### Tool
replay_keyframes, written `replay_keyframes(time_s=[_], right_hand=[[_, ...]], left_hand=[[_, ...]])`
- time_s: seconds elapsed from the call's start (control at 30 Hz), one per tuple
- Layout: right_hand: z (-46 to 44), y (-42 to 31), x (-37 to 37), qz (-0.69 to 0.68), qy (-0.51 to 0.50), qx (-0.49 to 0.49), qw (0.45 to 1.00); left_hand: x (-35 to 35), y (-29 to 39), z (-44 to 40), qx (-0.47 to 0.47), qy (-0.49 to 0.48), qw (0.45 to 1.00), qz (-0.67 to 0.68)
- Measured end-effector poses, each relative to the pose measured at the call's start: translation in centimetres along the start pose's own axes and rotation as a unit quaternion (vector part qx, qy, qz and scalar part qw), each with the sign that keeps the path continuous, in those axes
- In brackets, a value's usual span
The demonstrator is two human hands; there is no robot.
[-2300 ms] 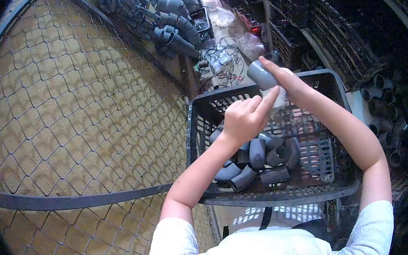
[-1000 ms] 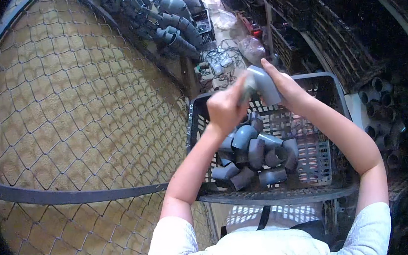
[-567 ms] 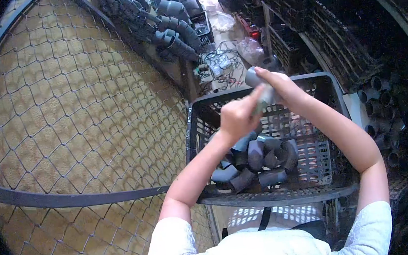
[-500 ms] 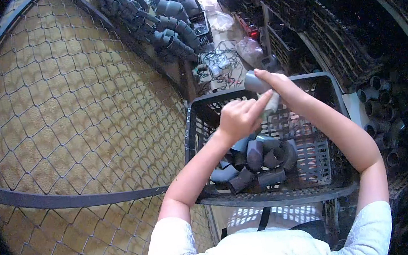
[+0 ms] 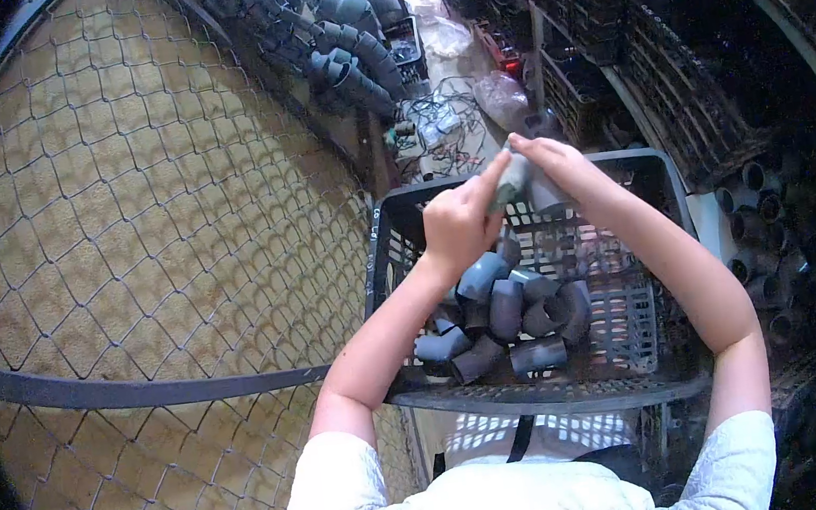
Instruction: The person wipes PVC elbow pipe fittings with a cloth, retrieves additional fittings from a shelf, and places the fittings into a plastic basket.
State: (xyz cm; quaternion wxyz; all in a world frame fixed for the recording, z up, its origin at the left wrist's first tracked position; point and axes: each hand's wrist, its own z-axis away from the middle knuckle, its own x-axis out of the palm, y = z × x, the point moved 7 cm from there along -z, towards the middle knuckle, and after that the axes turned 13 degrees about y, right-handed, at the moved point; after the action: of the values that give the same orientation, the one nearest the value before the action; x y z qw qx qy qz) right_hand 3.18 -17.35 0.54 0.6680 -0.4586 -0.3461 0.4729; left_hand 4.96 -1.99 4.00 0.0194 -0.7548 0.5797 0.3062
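Over the far part of a black plastic crate (image 5: 671, 225), both hands meet around a grey pipe fitting (image 5: 545, 196). My right hand (image 5: 559, 165) is closed on the fitting, its fingers along the upper side. A pale greenish-white rag (image 5: 514, 178) lies between my left hand (image 5: 464, 216) and the fitting. The left fingers are curled, the index finger stretched along the rag; part of the grip is hidden. Below the hands, several grey pipe elbows (image 5: 506, 309) lie loose on the crate's slotted floor.
A chain-link fence (image 5: 142, 215) runs along the left. Stacked grey pipe fittings (image 5: 352, 75) stand at the back left. On the right are black crates (image 5: 680, 83) on shelves, with more pipe fittings (image 5: 760, 205) below. Cables and clear plastic bags (image 5: 501, 98) lie on the floor ahead.
The fitting has turned and dropped lower in my right hand. My left hand has shifted slightly left, its index finger and the rag now higher, near the right fingertips.
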Motion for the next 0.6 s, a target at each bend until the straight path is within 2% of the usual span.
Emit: replay_keyframes(time_s=[0.07, 0.17, 0.27, 0.33, 0.4, 0.5, 0.53, 0.6], right_hand=[[-0.2, -0.2, -0.1, -0.019, 0.003, -0.008, 1.0], [-0.6, -0.2, -0.5, 0.024, 0.011, -0.038, 0.999], [-0.5, 0.6, 0.2, -0.01, -0.025, -0.006, 1.0], [-0.4, 1.0, 0.3, -0.01, -0.017, -0.011, 1.0], [-1.0, 1.4, 0.3, -0.026, -0.016, -0.03, 0.999], [-1.4, 1.6, -0.3, -0.02, -0.003, -0.034, 0.999], [-1.3, 1.6, -0.4, -0.012, 0.003, -0.03, 0.999], [-1.0, 1.9, -0.2, -0.042, -0.018, -0.004, 0.999]], left_hand=[[0.2, 0.3, 0.4, 0.005, 0.002, 1.0, -0.025], [0.7, 3.7, 1.2, 0.117, -0.06, 0.991, 0.02], [0.1, 1.9, 0.1, 0.1, -0.036, 0.994, -0.021], [-1.1, 0.1, -0.9, 0.012, 0.041, 0.999, -0.007], [-0.6, 0.6, -0.3, 0.068, 0.041, 0.996, -0.047], [1.1, 3.7, 1.4, 0.12, -0.023, 0.992, 0.028], [1.1, 4.4, 1.1, 0.151, -0.045, 0.987, 0.016], [0.7, 2.7, 0.3, 0.132, -0.011, 0.991, -0.016]])
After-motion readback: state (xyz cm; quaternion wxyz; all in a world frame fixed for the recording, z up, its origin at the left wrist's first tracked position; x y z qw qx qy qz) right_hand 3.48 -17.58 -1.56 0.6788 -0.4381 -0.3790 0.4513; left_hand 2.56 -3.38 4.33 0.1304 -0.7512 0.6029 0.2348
